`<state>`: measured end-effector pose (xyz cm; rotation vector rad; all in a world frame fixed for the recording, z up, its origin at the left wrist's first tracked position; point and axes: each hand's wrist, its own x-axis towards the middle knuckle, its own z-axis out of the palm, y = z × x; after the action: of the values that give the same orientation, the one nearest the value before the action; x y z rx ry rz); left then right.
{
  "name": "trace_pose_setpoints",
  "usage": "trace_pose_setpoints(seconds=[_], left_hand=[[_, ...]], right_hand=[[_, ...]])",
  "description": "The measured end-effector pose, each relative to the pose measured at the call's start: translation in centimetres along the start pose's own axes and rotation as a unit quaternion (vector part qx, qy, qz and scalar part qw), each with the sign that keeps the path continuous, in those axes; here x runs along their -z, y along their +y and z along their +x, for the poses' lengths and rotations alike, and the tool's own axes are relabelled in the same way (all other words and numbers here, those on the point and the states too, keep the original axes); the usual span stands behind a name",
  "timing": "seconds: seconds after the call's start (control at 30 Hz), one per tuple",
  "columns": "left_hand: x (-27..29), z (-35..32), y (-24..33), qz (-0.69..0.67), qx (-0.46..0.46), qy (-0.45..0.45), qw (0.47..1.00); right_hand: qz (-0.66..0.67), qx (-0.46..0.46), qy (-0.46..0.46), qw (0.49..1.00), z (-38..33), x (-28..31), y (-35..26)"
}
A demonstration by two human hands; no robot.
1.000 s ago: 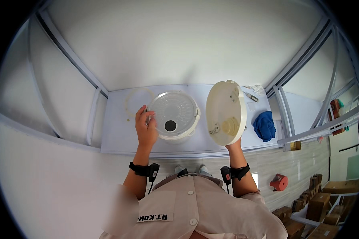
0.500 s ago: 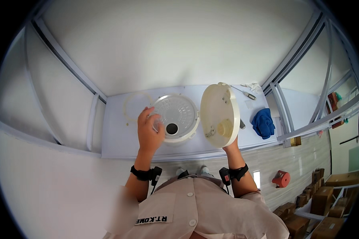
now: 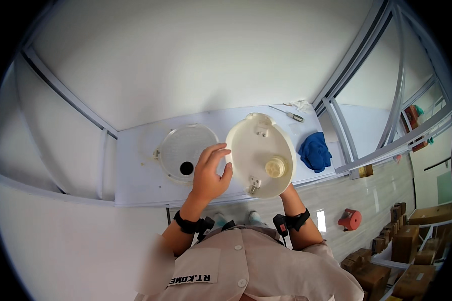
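Note:
A cream, round lid shell [image 3: 246,155] is held up above the bench, its hollow inside showing a round yellowish cup-like fitting [image 3: 275,167] and small metal-fitted brackets. My right hand [image 3: 288,191] grips its lower right edge from behind; most of those fingers are hidden. Beside the shell's left rim is my left hand [image 3: 211,173], its fingers apart and the fingertips at or very near the rim. To the left, a round, silvery plate [image 3: 186,140] with a pale rim and a dark round hole lies flat on the bench, partly covered by my left hand.
On the white bench [image 3: 135,185], a crumpled blue cloth [image 3: 315,152] lies right of the shell. Behind it are a screwdriver [image 3: 294,116] and a white crumpled piece [image 3: 301,105]. A red stool [image 3: 350,219] and cardboard boxes [image 3: 406,243] stand on the floor at right.
My left hand has left the silvery plate, which now lies farther left and turned round, and has come to the shell's left rim. The shell has swung to show more of its inside.

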<state>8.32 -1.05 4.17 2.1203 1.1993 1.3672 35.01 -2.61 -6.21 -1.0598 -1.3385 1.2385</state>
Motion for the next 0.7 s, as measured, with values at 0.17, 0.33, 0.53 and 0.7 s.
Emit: trace_pose_setpoints(seconds=[0.17,0.33,0.53,0.7], left_hand=[[-5.4,-0.5,0.9,0.009,0.066,0.065,0.996],[-8.7,-1.1,1.4,-0.277,0.373,0.012,0.886],[-11.9,-1.7,2.2,-0.361,0.392,0.046,0.845],[-13.2,-3.5,0.0,-0.229,0.367,0.105,0.895]], right_hand=[[0.156,-0.062,-0.047,0.985,-0.2,5.0,2.6],[0.251,-0.041,-0.066,0.965,1.0,8.1,3.1],[0.214,-0.086,-0.04,0.972,3.4,6.8,-0.8],[-0.079,0.066,-0.111,0.989,3.2,7.5,0.2]])
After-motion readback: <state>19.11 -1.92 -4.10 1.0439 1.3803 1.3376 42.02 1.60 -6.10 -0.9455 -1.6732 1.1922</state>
